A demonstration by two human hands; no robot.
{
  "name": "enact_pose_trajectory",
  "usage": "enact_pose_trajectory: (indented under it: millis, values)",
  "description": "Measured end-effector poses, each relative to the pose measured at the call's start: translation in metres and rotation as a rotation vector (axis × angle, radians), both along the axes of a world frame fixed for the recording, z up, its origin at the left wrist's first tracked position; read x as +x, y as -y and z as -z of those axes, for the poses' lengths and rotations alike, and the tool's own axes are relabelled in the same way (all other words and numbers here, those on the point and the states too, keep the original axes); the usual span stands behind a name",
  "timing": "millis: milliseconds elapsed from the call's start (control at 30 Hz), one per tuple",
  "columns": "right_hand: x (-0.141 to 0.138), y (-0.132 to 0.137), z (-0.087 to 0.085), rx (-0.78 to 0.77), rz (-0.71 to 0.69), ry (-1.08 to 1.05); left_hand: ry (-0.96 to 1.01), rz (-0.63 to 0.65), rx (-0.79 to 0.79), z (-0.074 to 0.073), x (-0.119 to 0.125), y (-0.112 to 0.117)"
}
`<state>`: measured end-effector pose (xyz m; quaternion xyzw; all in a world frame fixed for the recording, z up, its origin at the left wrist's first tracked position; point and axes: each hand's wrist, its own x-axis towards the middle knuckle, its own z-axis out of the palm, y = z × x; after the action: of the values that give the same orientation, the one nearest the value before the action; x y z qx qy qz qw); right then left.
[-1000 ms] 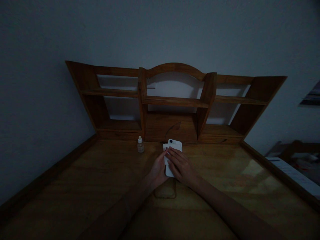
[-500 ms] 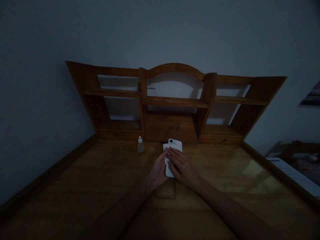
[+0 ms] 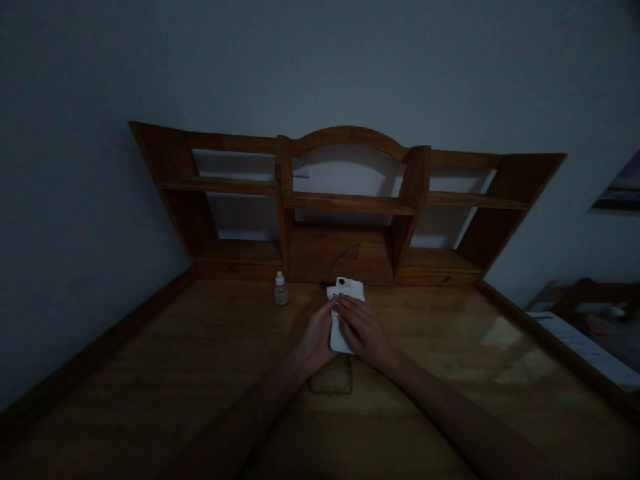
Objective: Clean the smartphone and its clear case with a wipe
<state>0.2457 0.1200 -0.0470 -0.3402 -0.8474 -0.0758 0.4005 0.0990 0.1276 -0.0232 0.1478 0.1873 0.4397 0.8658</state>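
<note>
A white phone (image 3: 354, 287), its camera side facing up, is in my hands at the middle of the desk. My left hand (image 3: 316, 335) grips it along the left edge, with the thumb near the upper part. Over its back lies my right hand (image 3: 367, 329), fingers together and pressing a thin white piece, like a tissue or wipe (image 3: 331, 291), against the surface. Much of that piece is hidden under the fingers. Below the phone, a clear phone case (image 3: 330, 391) rests on the desk, partly covered by my hands.
A small dropper bottle (image 3: 281, 293) with a white top stands on the wooden desk (image 3: 215, 373), left of the phone. Behind is a wooden shelf unit (image 3: 350, 203) against the wall. Past the right edge, a pale surface (image 3: 580, 343) shows dimly.
My right hand has shifted very slightly over the phone's back. Both hands keep their hold, and the view has turned a little.
</note>
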Motion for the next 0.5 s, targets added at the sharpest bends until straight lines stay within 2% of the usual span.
enact_pose_trajectory:
  millis: [167, 300, 500]
  values:
    - [-0.004, 0.006, -0.009, -0.037, 0.047, 0.049, -0.007, 0.014, 0.041, 0.006, -0.001, -0.004]
    - [-0.005, 0.008, -0.013, -0.010, 0.068, 0.064, 0.027, 0.069, 0.038, 0.002, -0.005, -0.001]
    - [0.005, 0.003, -0.012, -0.019, 0.075, 0.069, 0.066, 0.014, 0.021, -0.001, -0.011, -0.002]
